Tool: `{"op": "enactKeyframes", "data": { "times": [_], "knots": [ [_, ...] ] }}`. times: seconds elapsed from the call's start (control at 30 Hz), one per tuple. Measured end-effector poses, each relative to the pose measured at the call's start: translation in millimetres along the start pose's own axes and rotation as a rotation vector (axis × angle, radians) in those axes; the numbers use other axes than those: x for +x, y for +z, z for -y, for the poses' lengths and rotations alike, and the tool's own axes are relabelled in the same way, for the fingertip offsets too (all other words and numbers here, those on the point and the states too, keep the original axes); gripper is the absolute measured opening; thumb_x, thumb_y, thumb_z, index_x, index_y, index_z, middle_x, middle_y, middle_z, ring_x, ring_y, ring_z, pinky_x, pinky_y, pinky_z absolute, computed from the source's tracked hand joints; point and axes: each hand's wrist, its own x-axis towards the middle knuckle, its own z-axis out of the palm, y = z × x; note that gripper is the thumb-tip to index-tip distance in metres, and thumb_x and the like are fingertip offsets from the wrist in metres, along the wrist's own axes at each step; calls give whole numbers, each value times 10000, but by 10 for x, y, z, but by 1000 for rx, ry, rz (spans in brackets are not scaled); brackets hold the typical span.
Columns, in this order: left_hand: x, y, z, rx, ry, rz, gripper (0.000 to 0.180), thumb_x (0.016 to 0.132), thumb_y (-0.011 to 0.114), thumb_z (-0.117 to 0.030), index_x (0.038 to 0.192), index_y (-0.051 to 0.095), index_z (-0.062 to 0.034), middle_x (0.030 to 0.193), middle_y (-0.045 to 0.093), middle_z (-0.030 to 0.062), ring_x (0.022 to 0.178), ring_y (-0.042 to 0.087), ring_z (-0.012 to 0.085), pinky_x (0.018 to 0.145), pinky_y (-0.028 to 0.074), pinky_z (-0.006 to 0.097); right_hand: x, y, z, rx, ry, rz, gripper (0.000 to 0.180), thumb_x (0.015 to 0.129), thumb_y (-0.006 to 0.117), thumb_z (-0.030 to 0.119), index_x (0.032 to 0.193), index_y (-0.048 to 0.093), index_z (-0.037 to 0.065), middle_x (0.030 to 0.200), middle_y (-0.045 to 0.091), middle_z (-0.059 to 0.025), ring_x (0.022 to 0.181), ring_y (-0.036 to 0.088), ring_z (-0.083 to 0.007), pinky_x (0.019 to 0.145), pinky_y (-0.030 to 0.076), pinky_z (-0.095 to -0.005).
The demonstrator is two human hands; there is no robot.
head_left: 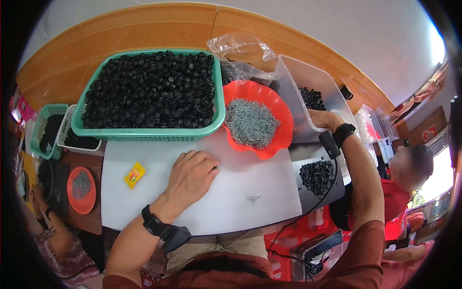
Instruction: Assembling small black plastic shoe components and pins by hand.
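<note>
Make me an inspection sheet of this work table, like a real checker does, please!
Surface: white sheet, with a small grey patch near its front edge.
Job's things: green basket heaped with black plastic caps; red wavy-rimmed bowl of small metal fasteners; clear plastic bin holding black parts.
Clutter: yellow packet; crumpled clear bag.
Hands: left hand rests on the sheet, something small and black at its thumb; right hand reaches into the bin, fingers hidden.
Cables: black cable runs down from the right wrist.
Surroundings: wooden panel behind; other people both sides.
</note>
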Motion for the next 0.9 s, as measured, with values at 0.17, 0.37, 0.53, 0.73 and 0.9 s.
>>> {"op": "enactKeyframes", "data": {
  "times": [0.17,0.37,0.53,0.73,0.9],
  "knots": [
    [8,-13,-10,-1,-4,1,148,813,777,-97,953,751,-56,964,699,77,917,649,297,828,506,416,27,-12,-1,32,17,22,757,900,783,424,1492,521,32,1507,550,-149,1331,523,-232,1124,417,-361],
    [8,-5,-6,-15,-15,3,137,816,774,-100,944,752,-55,959,700,75,918,650,295,832,505,413,95,-3,-79,133,57,8,756,900,787,405,1497,515,29,1483,571,-133,1303,540,-215,1095,440,-352],
    [9,-8,-11,-16,-21,12,129,818,774,-102,936,752,-55,960,701,75,915,651,297,830,506,417,129,-20,-191,145,90,-34,710,902,789,337,1487,530,30,1432,611,-112,1277,561,-199,1068,465,-350],
    [-4,13,33,-2,5,16,126,837,758,-117,950,734,-65,970,678,63,921,633,277,816,496,413,124,-34,-193,279,70,0,624,911,779,249,1450,567,17,1370,656,-102,1207,608,-177,1016,502,-319],
    [3,16,18,3,-5,5,131,826,769,-117,945,748,-66,963,692,63,914,642,282,817,500,410,40,-64,-90,284,-32,97,525,943,762,254,1397,626,28,1349,674,-84,1211,602,-175,1030,488,-324]
  ]
}}
